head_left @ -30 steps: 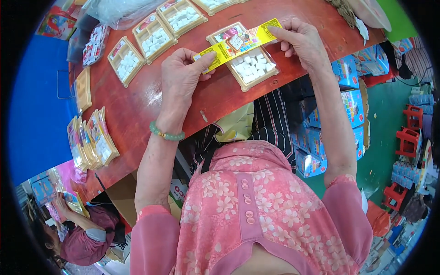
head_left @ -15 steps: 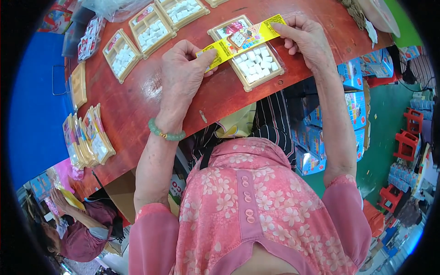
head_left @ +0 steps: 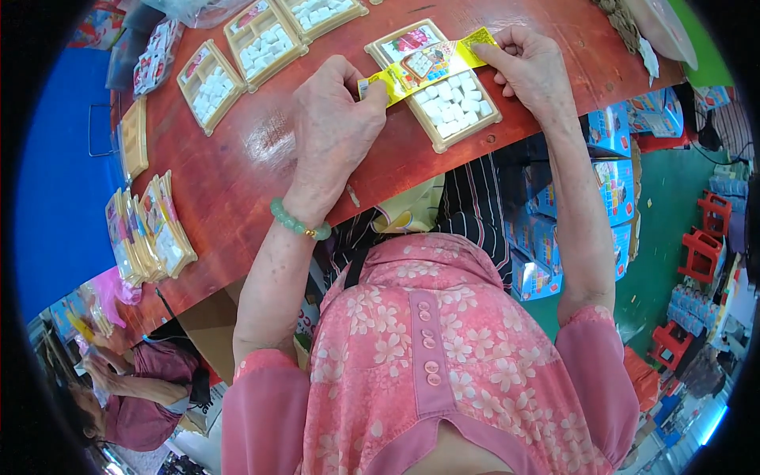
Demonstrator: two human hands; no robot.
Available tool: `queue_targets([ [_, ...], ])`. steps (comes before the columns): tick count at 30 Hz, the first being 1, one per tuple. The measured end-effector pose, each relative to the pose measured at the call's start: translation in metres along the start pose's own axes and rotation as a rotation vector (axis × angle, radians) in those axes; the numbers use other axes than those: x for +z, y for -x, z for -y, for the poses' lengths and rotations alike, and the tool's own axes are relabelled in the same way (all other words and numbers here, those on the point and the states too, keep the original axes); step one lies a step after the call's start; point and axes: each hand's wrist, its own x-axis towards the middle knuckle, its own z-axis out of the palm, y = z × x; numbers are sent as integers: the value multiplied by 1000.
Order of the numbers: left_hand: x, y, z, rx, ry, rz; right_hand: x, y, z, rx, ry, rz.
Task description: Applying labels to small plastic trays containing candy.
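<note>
A yellow printed paper band lies across the middle of a tan plastic tray, its ends pinched in my two hands. My left hand is closed on the band's left end, thumb on top. My right hand pinches the right end between thumb and bent fingers. Small white blocks fill the tray's near compartment, and a pink printed packet shows in the far one. The band hides the tray's middle.
More trays of white blocks stand at the left back of the red table. Several banded trays are stacked at the left edge. Blue boxes sit below on the right. Another person works at lower left.
The band's ends now bend down toward the tray's sides. My left hand has moved right and turned inward; the tray sits slightly farther right. The other person's hands have shifted.
</note>
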Motion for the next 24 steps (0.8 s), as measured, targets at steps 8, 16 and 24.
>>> queue_targets([
  [8, -3, -2, -16, 30, -181, 9, 2, 1, 1, -8, 77, -24],
  [16, 1, -6, -23, -37, -305, 34, 5, 3, 1, -89, 218, -72],
  [24, 0, -11, -24, -23, -381, 77, 10, 13, 4, -272, 394, -322],
])
